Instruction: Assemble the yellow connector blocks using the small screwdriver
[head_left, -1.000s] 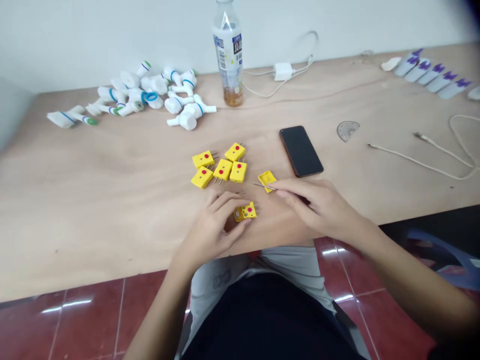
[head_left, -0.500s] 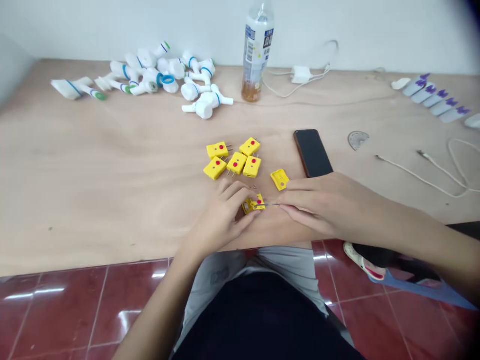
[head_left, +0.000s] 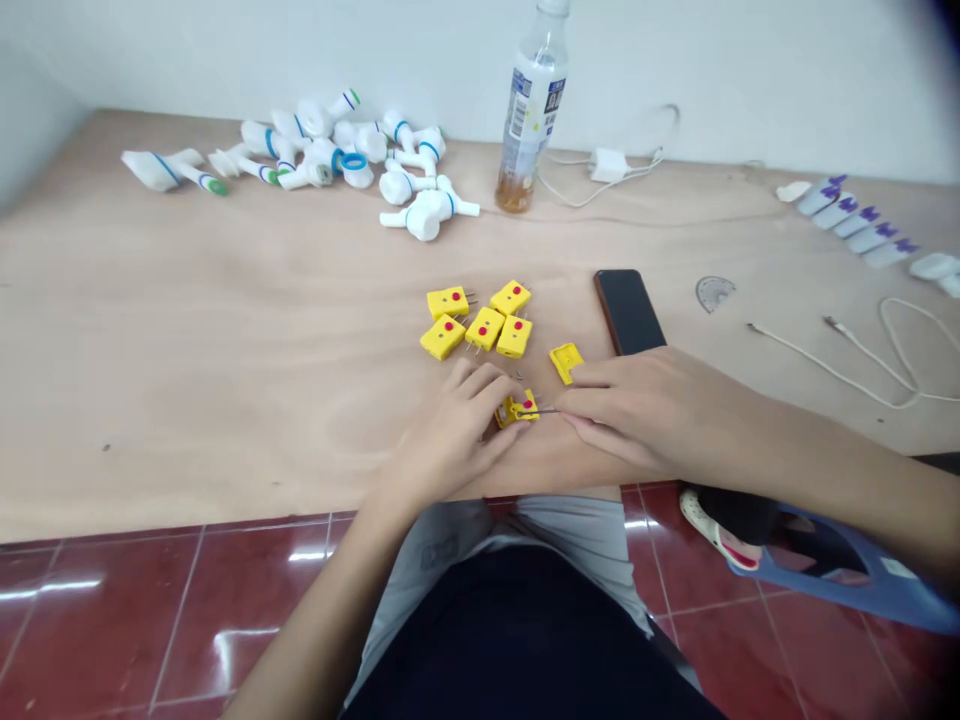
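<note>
Near the table's front edge, my left hand (head_left: 461, 425) pinches an open yellow plug housing (head_left: 529, 400) with a red dot. My right hand (head_left: 626, 405) is closed on a thin metal pin (head_left: 546, 411), whose far end lies over the housing. Just above the right fingertips rests a loose yellow half shell (head_left: 565, 361), hollow side up. Small metal bits (head_left: 519, 376) lie behind the housing. Several closed yellow plugs (head_left: 485, 328) with red dots and metal prongs are grouped beyond my left hand.
A phone (head_left: 628, 310) lies beyond my right hand. White plastic parts (head_left: 322, 150), a bottle (head_left: 531, 115) and a white charger (head_left: 608, 165) are at the back. White cables (head_left: 862, 385), a protractor (head_left: 714, 293) and purple-tipped pieces (head_left: 855, 220) lie right.
The camera view has shifted slightly, so the table objects sit a little differently in the picture. Both hands keep their hold on the housing and the pin.
</note>
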